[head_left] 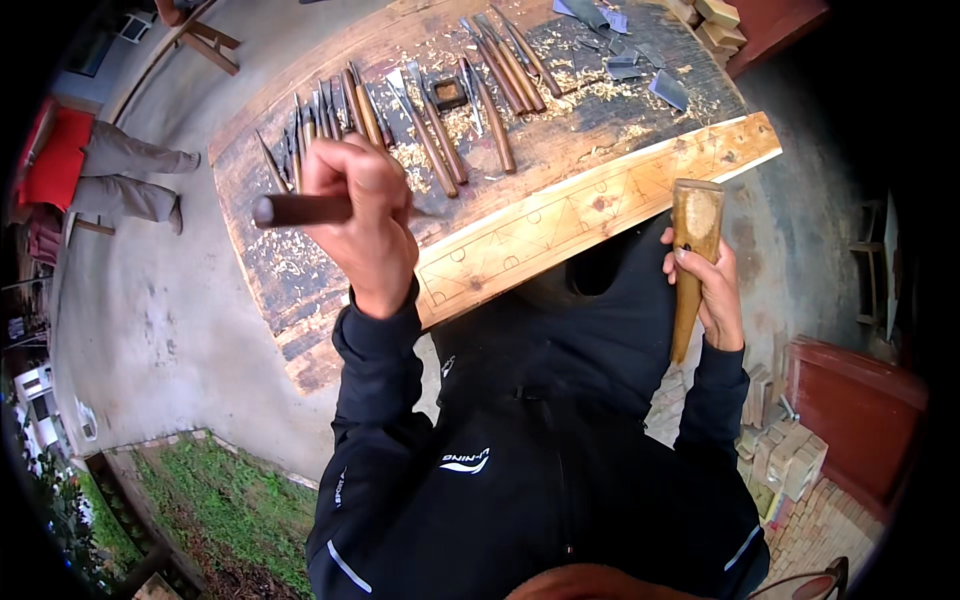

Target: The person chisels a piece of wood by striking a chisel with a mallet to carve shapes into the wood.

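Observation:
My left hand (365, 210) is closed in a fist around the dark wooden handle of a chisel (300, 210). Past the fingers, what looks like its thin blade shows near the left part of a pale plank (560, 225). Pencilled lines and curved shapes run along the plank, which lies slantwise on the bench's near edge. Off the plank's right part, my right hand (715, 285) grips a wooden mallet (697, 225), its broad, worn head upward and its tapered end pointing down. The mallet is apart from the chisel.
Several wood-handled chisels (430, 140) lie across the worn workbench (575, 160) among shavings. A small dark square box (449, 93) sits between them. Grey abrasive-looking sheets (668, 90) lie at the far right. Another person's legs (130, 175) are at left; stacked blocks (790, 455) stand lower right.

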Tool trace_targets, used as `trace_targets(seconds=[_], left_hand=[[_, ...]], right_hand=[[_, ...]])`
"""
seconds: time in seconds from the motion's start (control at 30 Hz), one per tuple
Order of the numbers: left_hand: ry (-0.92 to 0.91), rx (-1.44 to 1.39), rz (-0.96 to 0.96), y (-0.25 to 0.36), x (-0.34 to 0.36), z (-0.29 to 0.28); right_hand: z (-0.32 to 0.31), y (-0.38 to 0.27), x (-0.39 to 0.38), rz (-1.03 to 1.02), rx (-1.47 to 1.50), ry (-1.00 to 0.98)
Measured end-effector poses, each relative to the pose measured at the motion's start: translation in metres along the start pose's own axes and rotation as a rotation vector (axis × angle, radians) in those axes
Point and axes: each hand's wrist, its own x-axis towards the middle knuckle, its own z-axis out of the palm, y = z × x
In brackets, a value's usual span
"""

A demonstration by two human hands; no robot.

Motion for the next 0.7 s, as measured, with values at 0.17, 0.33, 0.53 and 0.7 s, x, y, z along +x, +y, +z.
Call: trace_targets(seconds=[0.17, 0.33, 0.53, 0.7], left_hand=[[0.207, -0.153, 0.201, -0.054, 0.077, 0.011], [0.187, -0.133, 0.137, -0.105, 0.112, 0.015], [0.196, -0.041, 0.061, -0.136, 0.119, 0.025], [0.129, -0.013, 0.006, -0.154, 0.122, 0.014]], right_hand=[[-0.007, 0.007, 0.001, -0.076, 0.066, -0.060], [-0.012, 0.011, 0.000, -0.108, 0.013, -0.063], [-0.014, 0.018, 0.001, -0.081, -0.027, -0.061], [-0.013, 0.019, 0.003, -0.074, -0.047, -0.053]])
